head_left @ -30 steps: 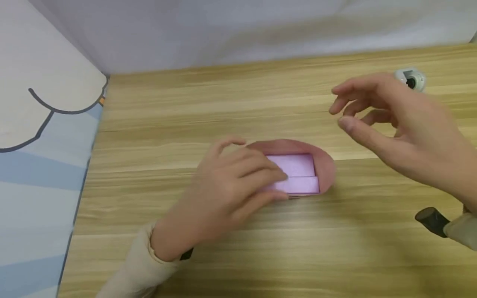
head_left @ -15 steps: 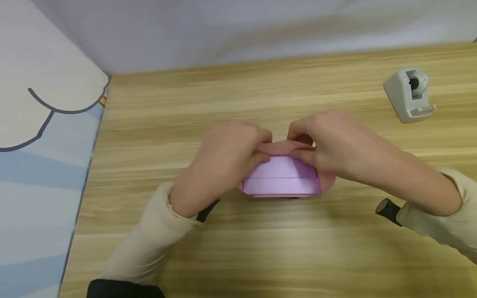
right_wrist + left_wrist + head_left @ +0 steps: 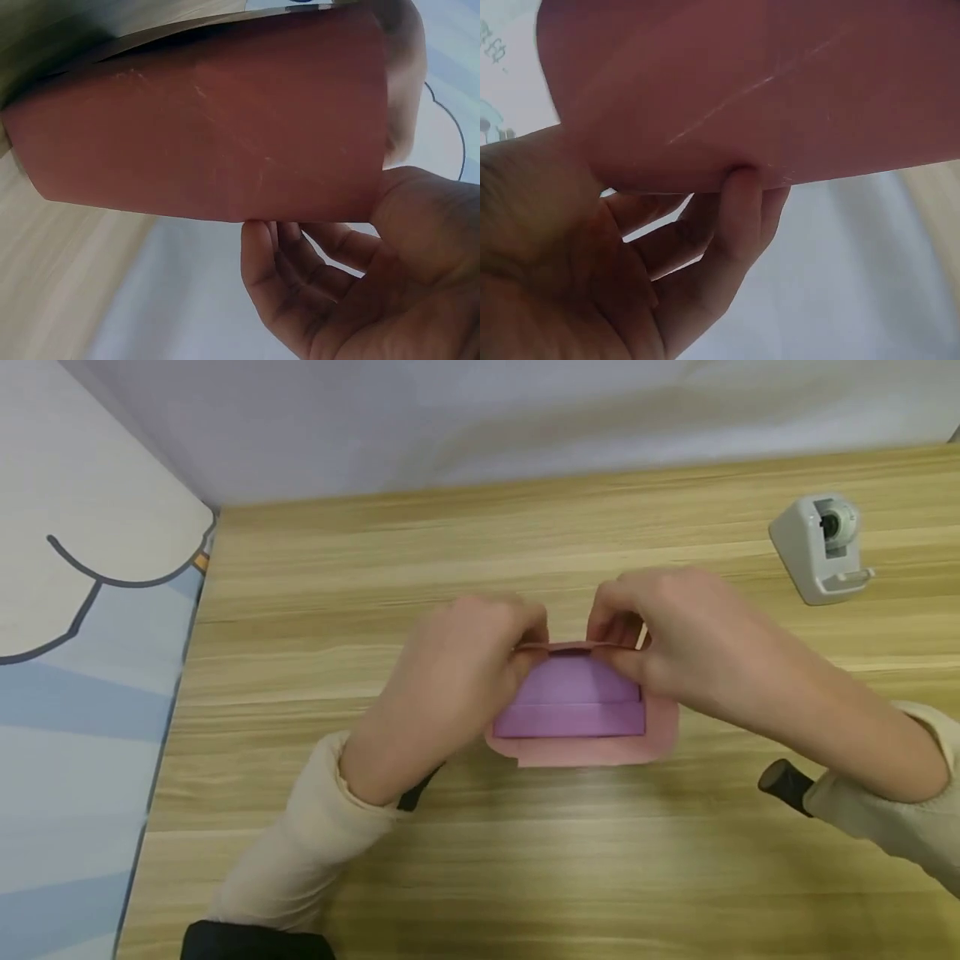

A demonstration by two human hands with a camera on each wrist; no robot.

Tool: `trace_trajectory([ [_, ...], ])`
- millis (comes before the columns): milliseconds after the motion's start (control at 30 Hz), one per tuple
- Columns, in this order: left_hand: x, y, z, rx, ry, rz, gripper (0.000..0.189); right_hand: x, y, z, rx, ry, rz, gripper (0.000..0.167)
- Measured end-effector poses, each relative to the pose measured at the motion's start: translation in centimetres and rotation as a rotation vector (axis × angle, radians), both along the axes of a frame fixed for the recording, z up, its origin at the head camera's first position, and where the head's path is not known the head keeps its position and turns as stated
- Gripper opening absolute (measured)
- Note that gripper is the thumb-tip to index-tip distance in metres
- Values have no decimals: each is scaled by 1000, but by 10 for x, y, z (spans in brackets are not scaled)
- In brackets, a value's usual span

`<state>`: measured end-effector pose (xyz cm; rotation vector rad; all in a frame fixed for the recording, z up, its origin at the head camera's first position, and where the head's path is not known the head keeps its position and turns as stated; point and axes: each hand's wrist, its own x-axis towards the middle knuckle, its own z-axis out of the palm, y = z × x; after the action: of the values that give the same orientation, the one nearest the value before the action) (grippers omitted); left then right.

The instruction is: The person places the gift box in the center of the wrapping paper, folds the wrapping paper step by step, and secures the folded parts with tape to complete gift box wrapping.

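Observation:
On the table is a pink paper piece (image 3: 585,752) with rounded corners, framing a purple rectangular piece (image 3: 570,720) creased lengthwise. My left hand (image 3: 461,681) pinches the far pink edge left of its middle, thumb on the near side. Right of the middle, my right hand (image 3: 686,631) pinches that same edge, its fingers curled behind. The pink edge stands raised between the hands, with a dark gap under it. Both wrist views show the scuffed outer face of the pink paper (image 3: 742,97). In the right wrist view, fingertips (image 3: 259,232) meet its lower edge.
A grey tape dispenser (image 3: 817,552) with a roll of clear tape stands at the back right of the wooden table (image 3: 360,552). A white-grey sheet (image 3: 480,427) hangs behind the table. A printed blue and white panel (image 3: 82,760) borders the left side.
My right hand has come in from the right, and my left hand has shifted to the far pink edge. That edge has been pulled up, and a pink strip now shows along the front.

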<state>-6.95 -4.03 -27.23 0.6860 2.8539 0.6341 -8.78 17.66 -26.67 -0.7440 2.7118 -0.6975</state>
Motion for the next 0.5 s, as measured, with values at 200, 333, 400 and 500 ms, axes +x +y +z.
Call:
trace_trajectory([
  [200, -15, -17, -24, 409, -242, 104, 35, -17, 19, -13, -244, -240, -217, 23],
  [333, -3, -17, -52, 725, -318, 260, 48, -8, 29, -36, -763, -402, -415, 39],
  [400, 8, -12, -63, 879, -347, 350, 53, 4, 27, -52, -1088, -429, -477, 43],
  [500, 23, 0, -77, 1006, -405, 484, 58, 24, 17, -73, -1395, -439, -552, 44],
])
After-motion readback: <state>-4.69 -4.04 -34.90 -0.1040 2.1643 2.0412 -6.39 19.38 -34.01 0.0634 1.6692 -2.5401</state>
